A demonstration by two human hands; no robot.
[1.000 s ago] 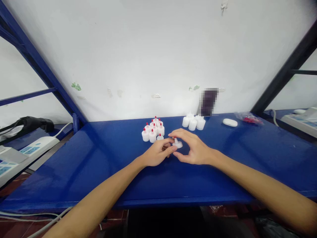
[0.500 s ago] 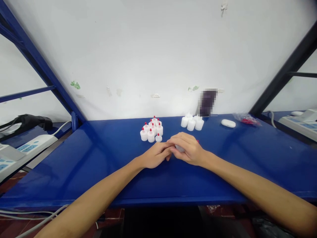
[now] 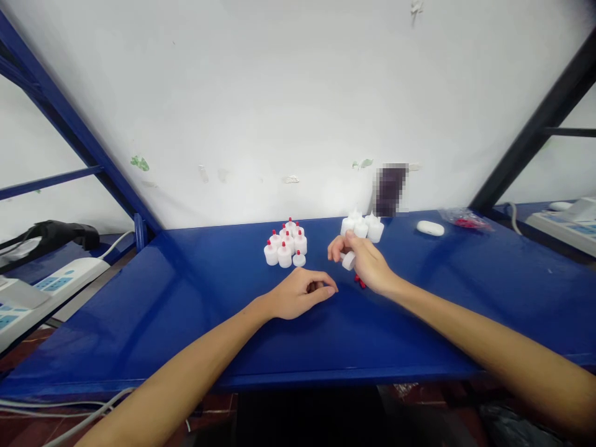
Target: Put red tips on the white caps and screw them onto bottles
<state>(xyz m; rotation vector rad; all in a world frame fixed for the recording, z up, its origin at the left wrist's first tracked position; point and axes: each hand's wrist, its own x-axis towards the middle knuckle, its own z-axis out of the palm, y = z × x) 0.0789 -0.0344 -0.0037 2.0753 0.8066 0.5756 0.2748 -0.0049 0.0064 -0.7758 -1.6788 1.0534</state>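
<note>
My right hand [image 3: 365,256] pinches a round white cap [image 3: 348,260] just beyond the red bits [image 3: 360,282]; leftward, my left hand's [image 3: 298,293] grip I can't tell; far right, a clear bag [image 3: 466,219] holds red.

Right hand [image 3: 370,262] holding a white cap [image 3: 348,260] above the blue tabletop [image 3: 209,329], with small red pieces [image 3: 360,282] just beside it on the near side. Relative to the white cap, the left hand [image 3: 300,293], fingers curled, lies to the left and nearer the viewer; red-tipped white containers [image 3: 284,254] stand farther left.
</note>
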